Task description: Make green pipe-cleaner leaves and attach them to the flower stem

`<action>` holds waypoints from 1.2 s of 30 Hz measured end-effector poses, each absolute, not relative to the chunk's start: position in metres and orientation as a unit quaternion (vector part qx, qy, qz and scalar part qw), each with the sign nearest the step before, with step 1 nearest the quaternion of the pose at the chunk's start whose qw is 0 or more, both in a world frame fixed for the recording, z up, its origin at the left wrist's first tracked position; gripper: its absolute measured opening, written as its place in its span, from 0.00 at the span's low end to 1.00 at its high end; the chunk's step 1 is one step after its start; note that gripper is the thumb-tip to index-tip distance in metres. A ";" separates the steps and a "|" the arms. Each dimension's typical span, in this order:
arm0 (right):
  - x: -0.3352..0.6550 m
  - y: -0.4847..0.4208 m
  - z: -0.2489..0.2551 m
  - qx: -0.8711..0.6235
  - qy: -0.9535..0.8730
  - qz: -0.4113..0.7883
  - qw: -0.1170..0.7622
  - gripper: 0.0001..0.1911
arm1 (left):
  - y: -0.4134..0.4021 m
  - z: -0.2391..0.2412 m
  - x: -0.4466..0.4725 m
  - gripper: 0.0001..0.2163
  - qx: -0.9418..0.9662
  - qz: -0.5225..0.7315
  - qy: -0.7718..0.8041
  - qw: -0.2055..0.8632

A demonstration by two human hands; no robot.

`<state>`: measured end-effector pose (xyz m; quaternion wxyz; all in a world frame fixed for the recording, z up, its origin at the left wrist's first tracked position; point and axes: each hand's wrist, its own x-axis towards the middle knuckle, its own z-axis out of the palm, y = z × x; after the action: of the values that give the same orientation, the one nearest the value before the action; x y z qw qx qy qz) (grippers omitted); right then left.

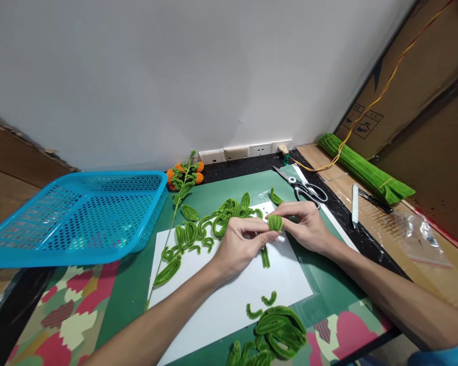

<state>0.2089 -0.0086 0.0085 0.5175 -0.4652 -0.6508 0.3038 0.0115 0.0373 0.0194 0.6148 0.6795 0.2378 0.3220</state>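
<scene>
Between my two hands is a small green pipe-cleaner leaf [275, 223], held over a white sheet [221, 300]. My left hand [244, 244] pinches it from the left, while the fingers of my right hand [303, 223] close on its other side. Beneath my hands, short straight green pipe-cleaner pieces [266, 258] lie on the paper. A pile of curled green leaves [191, 234] spreads left and behind my left hand. Nearer to me sits another heap of leaves [280, 330], with two small curved pieces [254, 311] beside it.
A blue plastic basket [145, 239] stands at the left. Behind the sheet lies an orange-flowered green stem [183, 188]. Black-handled scissors [299, 187] rest back right. Farther right are a white cutter [354, 206], black tweezers-like tool [376, 201], green pipe-cleaner bundle [366, 170] and plastic bag [423, 239].
</scene>
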 end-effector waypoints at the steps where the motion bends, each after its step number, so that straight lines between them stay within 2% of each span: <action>1: 0.209 -0.008 0.009 -0.464 -0.651 0.310 0.515 0.09 | 0.037 0.019 0.011 0.14 0.681 0.327 0.240 0.609; 5: 0.209 -0.008 0.008 -0.458 -0.646 0.334 0.511 0.09 | 0.036 0.018 0.011 0.14 0.675 0.340 0.240 0.609; 11: 0.206 -0.007 0.000 -0.506 -0.602 0.342 0.515 0.10 | 0.040 0.018 0.014 0.09 0.645 0.339 0.248 0.639; 16: 0.207 -0.008 -0.002 -0.521 -0.621 0.309 0.498 0.10 | 0.040 0.014 0.015 0.12 0.621 0.329 0.270 0.658; 21: 0.207 -0.007 -0.003 -0.527 -0.610 0.334 0.489 0.11 | 0.039 0.015 0.015 0.14 0.613 0.308 0.274 0.674; 26: 0.207 -0.003 -0.006 -0.517 -0.564 0.379 0.521 0.12 | 0.040 0.013 0.015 0.14 0.599 0.328 0.278 0.676; 30: 0.206 -0.001 -0.009 -0.520 -0.522 0.384 0.557 0.13 | 0.042 0.006 0.014 0.16 0.583 0.341 0.294 0.676; 36: 0.204 -0.004 -0.012 -0.528 -0.526 0.362 0.560 0.16 | 0.038 0.003 0.014 0.20 0.611 0.325 0.326 0.644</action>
<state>0.2035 -0.0036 -0.0120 0.5599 -0.5275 -0.5264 0.3620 0.0135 0.0380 0.0033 0.6436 0.6115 0.3263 0.3247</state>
